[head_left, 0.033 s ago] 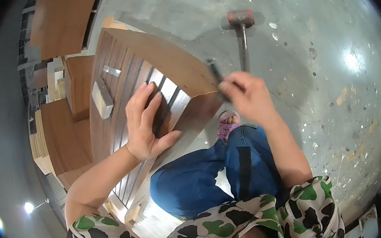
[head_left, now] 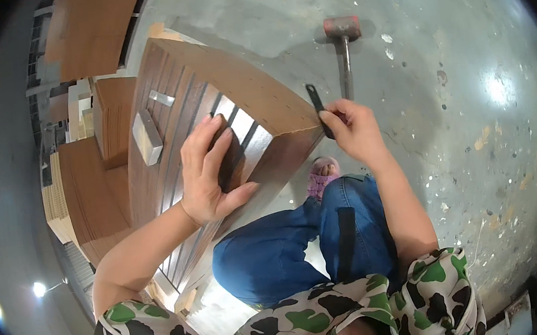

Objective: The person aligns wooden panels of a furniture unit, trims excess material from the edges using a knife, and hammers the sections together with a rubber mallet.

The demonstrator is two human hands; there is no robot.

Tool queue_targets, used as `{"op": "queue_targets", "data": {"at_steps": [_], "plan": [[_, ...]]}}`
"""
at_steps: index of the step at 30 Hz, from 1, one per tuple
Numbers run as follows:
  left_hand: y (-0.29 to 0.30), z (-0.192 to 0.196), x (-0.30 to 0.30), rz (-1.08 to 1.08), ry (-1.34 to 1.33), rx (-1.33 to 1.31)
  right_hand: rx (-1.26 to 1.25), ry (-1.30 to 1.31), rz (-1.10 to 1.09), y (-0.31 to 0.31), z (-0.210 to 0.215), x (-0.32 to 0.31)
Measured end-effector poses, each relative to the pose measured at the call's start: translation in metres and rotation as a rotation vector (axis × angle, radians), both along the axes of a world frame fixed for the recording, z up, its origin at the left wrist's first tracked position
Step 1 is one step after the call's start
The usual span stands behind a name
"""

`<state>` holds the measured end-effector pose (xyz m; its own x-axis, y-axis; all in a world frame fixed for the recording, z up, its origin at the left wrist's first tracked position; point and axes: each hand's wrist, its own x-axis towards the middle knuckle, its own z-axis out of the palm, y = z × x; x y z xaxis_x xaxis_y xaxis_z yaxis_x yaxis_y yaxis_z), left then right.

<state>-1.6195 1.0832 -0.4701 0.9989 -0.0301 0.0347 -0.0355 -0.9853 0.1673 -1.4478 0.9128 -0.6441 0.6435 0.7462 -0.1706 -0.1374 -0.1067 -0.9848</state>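
A large box-shaped wooden piece (head_left: 174, 89) stands in front of me, its striped wood-grain face crossed by dark grooves and its side (head_left: 233, 71) plain brown board. My left hand (head_left: 207, 170) rests on the striped face near the corner, fingers and thumb spread, gripping nothing. At the near right corner, my right hand (head_left: 354, 127) pinches a slim black tool (head_left: 314, 97) with a hole near its upper end. That tool stands close against the board's edge; whether it touches cannot be told. Its lower part is partly covered by my fingers.
A mallet (head_left: 342, 28) with a red-and-grey head lies on the paint-spotted floor (head_left: 427, 133) beyond my right hand. On the striped face lie a pale rectangular block (head_left: 147, 138) and a small metal strip (head_left: 161, 98). Stacked brown boards (head_left: 90, 191) stand at the left.
My right hand and the black tool have shifted slightly right, and the tool, blurred before, now shows sharply. My left hand stays spread on the striped face.
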Motion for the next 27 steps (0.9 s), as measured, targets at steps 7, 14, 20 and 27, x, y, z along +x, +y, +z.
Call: {"op": "queue_targets", "data": {"at_steps": [7, 14, 20, 27], "plan": [[0.002, 0.005, -0.009, 0.039, -0.018, 0.019, 0.324, -0.025, 0.032, -0.003, 0.096, -0.018], [-0.002, 0.003, -0.014, 0.049, -0.041, 0.034, 0.291, -0.305, -0.106, 0.003, 0.086, -0.027], [-0.004, 0.004, 0.001, 0.026, -0.068, 0.021, 0.158, -0.307, -0.224, 0.005, 0.072, -0.013], [0.001, 0.003, -0.009, 0.037, -0.038, 0.020, 0.507, -0.152, 0.022, -0.013, 0.122, -0.018]]}}
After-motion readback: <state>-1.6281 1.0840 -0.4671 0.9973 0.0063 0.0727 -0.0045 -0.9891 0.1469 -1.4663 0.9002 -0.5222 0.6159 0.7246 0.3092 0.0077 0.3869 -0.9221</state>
